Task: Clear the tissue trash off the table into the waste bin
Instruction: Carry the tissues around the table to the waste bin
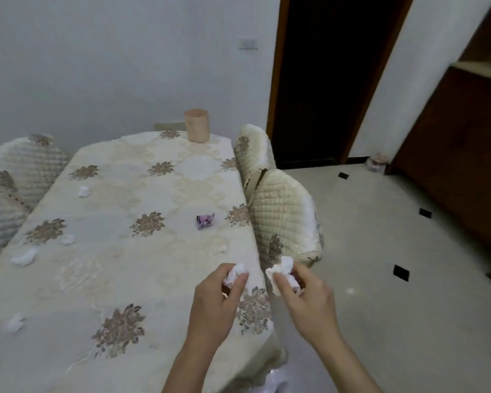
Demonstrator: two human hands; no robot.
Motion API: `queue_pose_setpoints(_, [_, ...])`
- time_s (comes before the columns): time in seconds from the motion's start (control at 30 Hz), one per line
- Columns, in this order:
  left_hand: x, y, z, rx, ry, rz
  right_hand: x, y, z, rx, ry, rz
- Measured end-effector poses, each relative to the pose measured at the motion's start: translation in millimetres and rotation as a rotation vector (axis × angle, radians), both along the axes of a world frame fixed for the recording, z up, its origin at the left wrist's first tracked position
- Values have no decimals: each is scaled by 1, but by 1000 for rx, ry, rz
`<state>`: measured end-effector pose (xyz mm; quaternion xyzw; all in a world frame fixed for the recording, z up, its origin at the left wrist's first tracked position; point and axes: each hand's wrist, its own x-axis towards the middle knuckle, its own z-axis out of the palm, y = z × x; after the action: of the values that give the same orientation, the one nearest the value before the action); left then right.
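Note:
My left hand (217,300) grips a crumpled white tissue (236,272) over the table's right edge. My right hand (304,296) pinches another crumpled white tissue (281,272) just past that edge, beside the near chair. Several more white tissue wads lie on the table (119,268): one far left-centre (83,191), one at the left (67,239), one near the left edge (24,257), one at the near left (15,322). A purple crumpled wrapper (204,221) lies toward the right side. A small clear bin with pink contents (377,163) stands on the floor by the far doorway.
A beige cylinder (196,125) stands at the table's far end. Two quilted chairs (284,219) flank the right side, others (17,168) the left. A dark open doorway (321,80) is behind, a brown cabinet (465,154) at right. A small white scrap (350,291) lies on the tiled floor.

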<state>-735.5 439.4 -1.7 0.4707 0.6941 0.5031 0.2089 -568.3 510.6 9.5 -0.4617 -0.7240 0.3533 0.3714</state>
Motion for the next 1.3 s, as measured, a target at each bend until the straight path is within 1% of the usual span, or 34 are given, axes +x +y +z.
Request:
queue_pose_setpoints(0.13, [35, 22, -3, -12, -9, -153, 45, -3, -6, 6, -1, -172])
queue_pose_setpoints(0.3, [83, 57, -7, -50, -32, -302, 98, 8, -7, -57, 47, -334])
queue_pose_setpoints(0.53, [143, 128, -12, -36, 36, -431, 161, 60, -21, -95, 84, -493])
queue_pose_setpoints(0.73, [200, 222, -14, -75, 96, -442, 221, 150, -33, -112, 96, -517])
queue_pose_setpoints(0.83, [231, 272, -6, -77, 112, -424, 256, 203, -30, -99, 53, -503])
queue_pose_setpoints(1.0, [271, 336, 2, -35, 199, -360, 300, 278, -20, -74, 11, -485])
queue_pose_setpoints(1.2, [293, 387, -2, -79, 155, -302, 326, 340, -26, -87, 12, -448])
queue_pose_setpoints(1.3, [296, 415, -8, -84, 115, -275, 330, 369, -32, -124, 45, -439])
